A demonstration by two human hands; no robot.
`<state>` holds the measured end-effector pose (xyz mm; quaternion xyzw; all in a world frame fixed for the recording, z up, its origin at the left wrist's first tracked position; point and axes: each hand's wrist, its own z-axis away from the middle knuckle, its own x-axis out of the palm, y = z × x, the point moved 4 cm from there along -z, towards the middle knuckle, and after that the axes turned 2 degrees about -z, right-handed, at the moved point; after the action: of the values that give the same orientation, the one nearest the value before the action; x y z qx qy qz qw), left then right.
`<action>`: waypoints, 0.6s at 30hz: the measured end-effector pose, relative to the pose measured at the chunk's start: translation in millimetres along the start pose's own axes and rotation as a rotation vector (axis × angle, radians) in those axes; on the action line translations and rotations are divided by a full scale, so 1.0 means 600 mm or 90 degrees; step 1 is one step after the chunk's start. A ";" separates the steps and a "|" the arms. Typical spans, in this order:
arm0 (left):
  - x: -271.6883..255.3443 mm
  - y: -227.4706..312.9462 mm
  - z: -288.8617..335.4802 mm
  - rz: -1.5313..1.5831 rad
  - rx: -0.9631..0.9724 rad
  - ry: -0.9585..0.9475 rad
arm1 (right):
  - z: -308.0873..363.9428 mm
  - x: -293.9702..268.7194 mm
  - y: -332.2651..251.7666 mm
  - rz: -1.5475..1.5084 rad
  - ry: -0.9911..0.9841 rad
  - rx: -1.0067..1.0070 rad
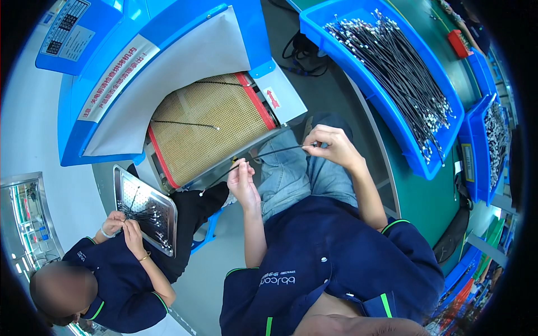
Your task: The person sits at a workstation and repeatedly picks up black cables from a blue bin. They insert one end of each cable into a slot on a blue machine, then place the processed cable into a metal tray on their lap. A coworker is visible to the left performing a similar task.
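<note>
A thin black cable (277,150) stretches between my two hands, above my lap. My right hand (334,148) pinches it close to one end between thumb and fingertips. Partway along, my left hand (245,185) grips the same cable with its fingertips. Past the left hand, the cable's other end, tipped with a small white connector (202,194), hangs free down to the left. In front of my hands is a tan mesh conveyor belt (193,147) with red edges. One black cable (188,123) lies across its middle, and another (221,83) lies farther back.
A blue machine housing (162,31) with a white flap covers the belt's far side. At right, a blue bin (386,126) full of black cables stands on a green table (417,193). A co-worker (120,285) at left handles cables over a perforated metal tray (172,224).
</note>
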<state>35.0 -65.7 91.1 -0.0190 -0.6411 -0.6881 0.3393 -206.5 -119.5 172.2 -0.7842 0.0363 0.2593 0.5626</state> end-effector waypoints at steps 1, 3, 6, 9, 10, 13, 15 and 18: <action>-0.001 0.000 0.000 -0.002 0.000 -0.003 | 0.000 0.000 -0.001 -0.001 -0.002 0.009; -0.002 -0.001 0.000 -0.004 -0.002 -0.004 | 0.001 -0.001 -0.003 -0.002 -0.006 0.026; 0.000 -0.003 0.001 -0.013 -0.009 0.000 | 0.001 -0.001 0.002 -0.007 -0.007 0.008; 0.002 -0.001 0.000 -0.031 -0.012 0.002 | 0.000 -0.004 0.003 -0.006 -0.006 0.001; 0.001 -0.002 0.000 -0.032 -0.011 -0.001 | 0.000 -0.006 0.005 -0.005 -0.007 -0.002; -0.002 -0.006 0.000 -0.034 -0.015 -0.001 | -0.003 -0.011 0.008 -0.002 -0.009 0.006; -0.005 -0.011 -0.001 -0.031 -0.019 -0.005 | -0.007 -0.017 0.002 -0.001 -0.005 0.037; -0.002 -0.016 0.000 -0.018 -0.027 -0.012 | -0.014 -0.022 0.002 0.026 0.014 0.007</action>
<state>31.1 -65.7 82.4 -0.0234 -0.6298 -0.7058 0.3233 -215.1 -130.7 178.8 -0.7829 0.0601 0.2616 0.5613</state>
